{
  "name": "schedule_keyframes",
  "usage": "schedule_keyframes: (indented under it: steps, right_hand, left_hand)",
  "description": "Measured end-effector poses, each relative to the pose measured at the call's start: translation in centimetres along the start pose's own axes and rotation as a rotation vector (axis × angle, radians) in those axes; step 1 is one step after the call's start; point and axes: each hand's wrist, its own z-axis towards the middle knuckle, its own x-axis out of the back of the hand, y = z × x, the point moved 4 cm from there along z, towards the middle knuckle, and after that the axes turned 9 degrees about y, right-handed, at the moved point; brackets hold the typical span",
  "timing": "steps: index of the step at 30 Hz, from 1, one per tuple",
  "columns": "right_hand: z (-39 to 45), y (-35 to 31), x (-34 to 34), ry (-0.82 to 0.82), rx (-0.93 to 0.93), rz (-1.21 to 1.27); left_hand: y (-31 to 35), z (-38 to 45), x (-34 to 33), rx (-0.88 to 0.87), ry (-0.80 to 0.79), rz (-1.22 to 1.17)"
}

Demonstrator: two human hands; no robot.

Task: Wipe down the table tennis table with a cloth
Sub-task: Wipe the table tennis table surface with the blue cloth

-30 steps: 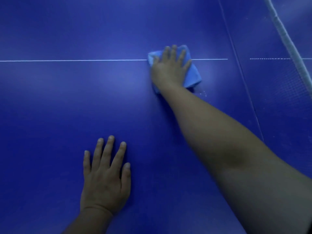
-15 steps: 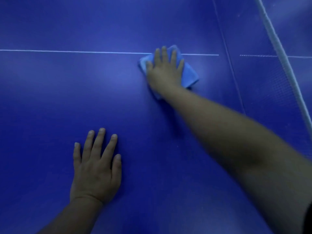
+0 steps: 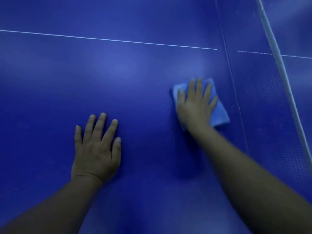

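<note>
R hand point(image 3: 195, 105) fingers flat on cloth point(image 3: 219, 114); L hand point(image 3: 97, 149) splayed; net point(image 3: 276, 65) beside.

Blue table tennis table point(image 3: 135, 85), white line point(image 3: 108, 39) across its far part; a somewhat blurred light-blue cloth point(image 3: 219, 114) lies right, near the net point(image 3: 276, 53)

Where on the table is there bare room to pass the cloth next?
Bare table spreads left of the left hand up to the white line, and beyond it. A bare strip runs between both hands. It is tight on the right: the right hand presses the cloth near the net.
</note>
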Motion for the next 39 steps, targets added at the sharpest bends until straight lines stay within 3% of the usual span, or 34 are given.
schedule_keyframes:
  steps: [3, 5, 8, 12, 15, 17, 20, 22, 26, 30, 32, 34, 37, 39]
  right_hand:
    - [7.4, -2.0, -0.4, -0.053, -0.056, 0.060]
    - [6.8, -3.9, -0.7, -0.091, 0.072, 0.045]
    - [-1.6, -4.4, -0.3, -0.071, 0.529, -0.030]
    - [-18.2, 1.3, 1.9, -0.201, 1.235, 0.034]
    - [-17.7, 4.2, 2.7, -0.260, 1.448, 0.048]
    - [-11.9, 2.8, 2.0, -0.199, 1.318, -0.009]
    - [-2.3, 1.4, 1.2, -0.120, 0.712, -0.039]
    - [-1.1, 1.8, 1.1, -0.081, 0.498, -0.043]
    - [-11.5, 4.5, 1.9, -0.014, 0.487, -0.011]
    - [-27.8, 10.1, 3.4, -0.141, 0.815, 0.032]
    - [-27.5, 11.2, 3.7, -0.181, 0.900, 0.052]
    - [-23.0, 10.0, 3.3, -0.124, 0.780, 0.023]
    - [-15.2, 6.9, 2.9, -0.040, 0.311, 0.007]
    - [-13.5, 5.2, 2.1, -0.037, 0.145, 0.003]
  left_hand:
    - [0.1, 0.0, 0.2, 0.010, 0.004, -0.007]
    - [0.0, 0.0, 0.3, 0.019, 0.009, -0.012]
    - [-0.1, -0.1, 0.2, 0.028, 0.016, -0.025]
    - [-0.3, -0.2, 0.1, 0.031, 0.016, -0.028]
    - [-0.4, -0.3, 0.1, 0.037, 0.011, -0.028]
    - [-0.4, -0.2, 0.1, 0.036, 0.010, -0.022]
    - [-0.4, -0.2, 0.0, 0.032, -0.007, -0.008]
    - [-0.5, -0.3, 0.1, 0.044, -0.027, -0.001]
    - [-0.4, -0.3, 0.1, 0.046, -0.033, -0.005]
    - [-0.4, -0.4, 0.0, 0.039, -0.026, 0.009]
    - [-0.4, -0.3, 0.0, 0.037, -0.028, 0.006]
    - [-0.3, -0.3, -0.1, 0.028, -0.023, 0.002]
    - [-0.7, -0.3, -0.4, 0.014, -0.003, -0.018]
    - [-1.0, 0.1, -0.4, 0.012, -0.009, -0.054]
